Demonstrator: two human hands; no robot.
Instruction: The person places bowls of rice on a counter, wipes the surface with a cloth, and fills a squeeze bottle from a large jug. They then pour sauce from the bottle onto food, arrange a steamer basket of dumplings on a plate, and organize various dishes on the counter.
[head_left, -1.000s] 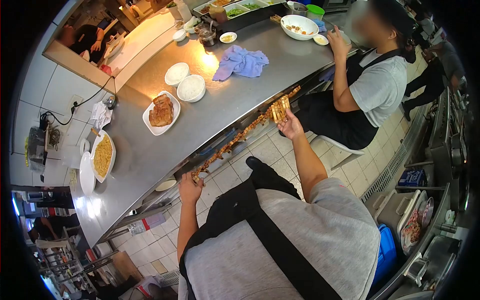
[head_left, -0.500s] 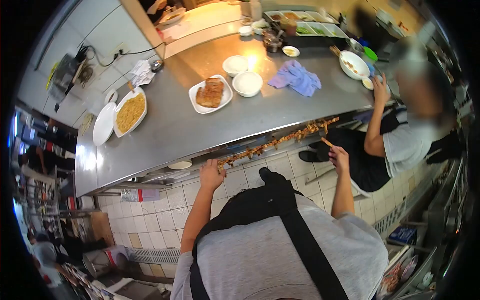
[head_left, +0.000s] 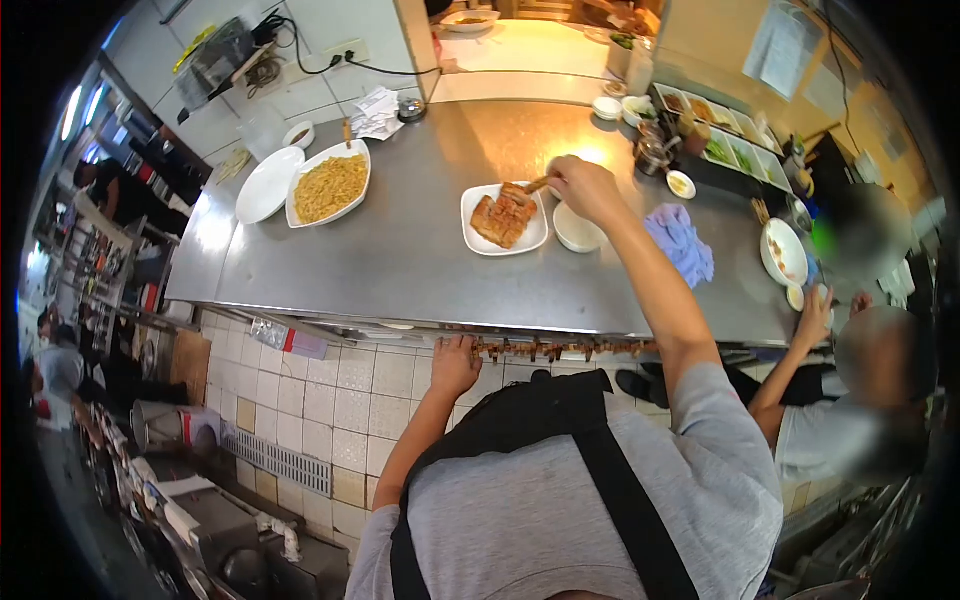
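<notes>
My right hand reaches over the counter, its fingers closed on a small wooden clothespin. The clothespin's tip is at the edge of a square white plate with browned, sliced meat on it. A white bowl stands under my right wrist; the second bowl is hidden. My left hand is at the counter's front edge, fingers curled at the left end of a row of wooden clothespins. What those fingers grip is hidden. Another clothespin stands at the rim of the noodle dish.
An oval white plate lies left of the noodles. To the right are a purple cloth, a small dish and topping trays. A co-worker's hand is near a white bowl at the far right.
My right hand has moved from below the counter edge up to the meat plate, carrying the clothespin. My left hand stays by the clothespin row. The view has turned to the right.
</notes>
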